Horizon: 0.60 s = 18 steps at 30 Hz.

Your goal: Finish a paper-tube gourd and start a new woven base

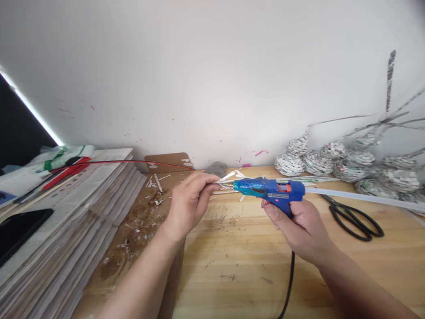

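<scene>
My right hand [299,226] is wrapped round the handle of a blue glue gun [262,188], which points left. A long clear glue stick [358,196] runs out of its back end, and a black cord hangs below the handle. The gun's nozzle is close to the fingertips of my left hand [194,199]. That hand is closed in a pinch on a thin white paper strip [227,176]; whether the nozzle touches the strip cannot be made out.
Black-handled scissors [353,219] lie on the wooden table [232,274] at right. Behind them sit several woven paper pieces [318,162] with long stems. At left are a tall newspaper stack [99,212], a black phone [23,230] and cardboard [133,248] strewn with scraps.
</scene>
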Motion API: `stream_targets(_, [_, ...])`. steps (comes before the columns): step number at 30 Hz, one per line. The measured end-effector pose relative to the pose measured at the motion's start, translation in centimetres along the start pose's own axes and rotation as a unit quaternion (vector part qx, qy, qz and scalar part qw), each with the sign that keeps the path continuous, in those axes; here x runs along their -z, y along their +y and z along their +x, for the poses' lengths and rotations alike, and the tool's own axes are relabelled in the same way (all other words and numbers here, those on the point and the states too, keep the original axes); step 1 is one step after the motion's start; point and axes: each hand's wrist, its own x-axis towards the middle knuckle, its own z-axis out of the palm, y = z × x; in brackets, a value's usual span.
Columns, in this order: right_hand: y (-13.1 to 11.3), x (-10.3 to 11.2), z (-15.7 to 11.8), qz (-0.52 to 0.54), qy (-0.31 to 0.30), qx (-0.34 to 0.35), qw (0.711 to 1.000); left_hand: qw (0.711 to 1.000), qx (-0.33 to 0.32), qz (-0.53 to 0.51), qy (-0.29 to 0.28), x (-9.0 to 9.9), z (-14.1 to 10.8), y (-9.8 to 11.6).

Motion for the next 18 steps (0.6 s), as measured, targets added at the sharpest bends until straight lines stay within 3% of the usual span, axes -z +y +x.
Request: stream_targets(18, [0.10, -0.17, -0.22, 0.019, -0.009, -0.025, 0.999, 0.998, -0.015, -0.023, 0.063, -0.40, -0.09, 0.25])
